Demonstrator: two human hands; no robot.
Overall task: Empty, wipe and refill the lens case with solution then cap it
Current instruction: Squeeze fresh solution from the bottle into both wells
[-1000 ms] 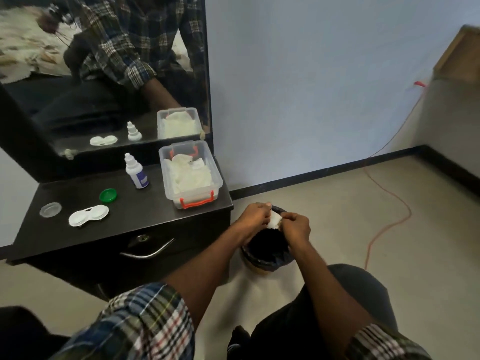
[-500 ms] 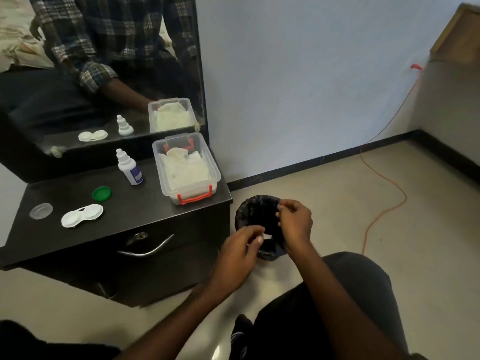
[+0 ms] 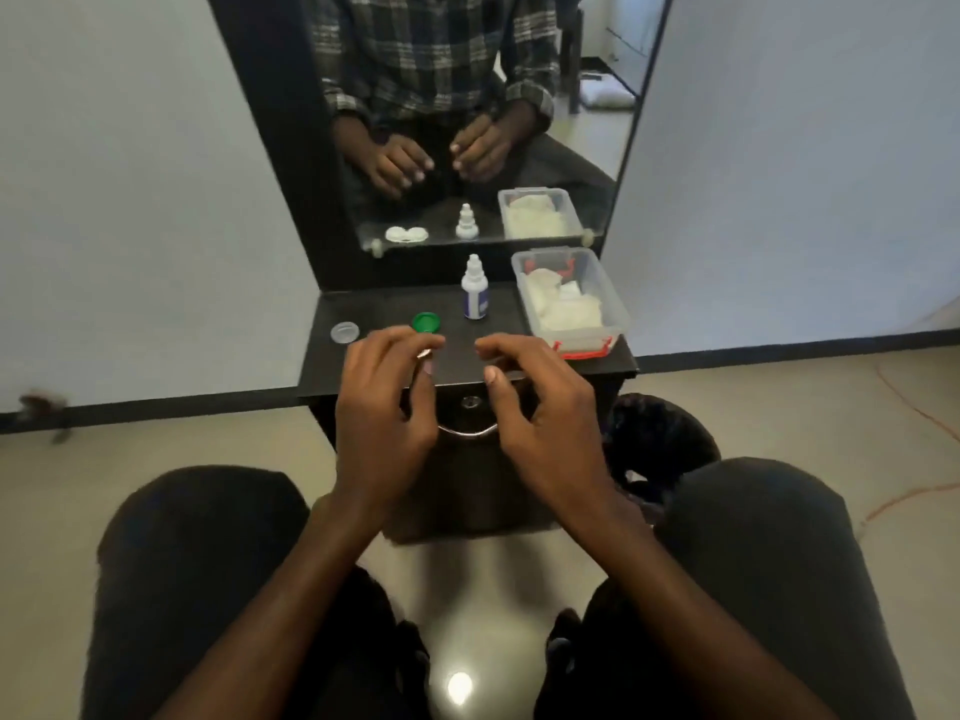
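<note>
My left hand [image 3: 387, 407] hovers over the left front of the black dresser top [image 3: 498, 324], fingers apart and curled, and covers the spot where the white lens case lies. Only the case's reflection [image 3: 407, 234] shows in the mirror, flat on the top. A green cap [image 3: 426, 321] lies just beyond my left fingertips, and a clear cap [image 3: 344, 332] lies further left. The solution bottle [image 3: 474, 296] stands upright behind them. My right hand [image 3: 540, 418] hangs empty over the front edge, fingers spread.
A clear plastic box [image 3: 618, 309] of white tissues with red clips sits at the right end of the dresser. A black-lined bin [image 3: 660, 439] stands on the floor at the right, beside my knee. A drawer handle [image 3: 467, 432] shows between my hands.
Both hands left the bin, and the white tissue they held is gone from them. The view swung from the bin to face the dresser and mirror, with both hands now at its front edge.
</note>
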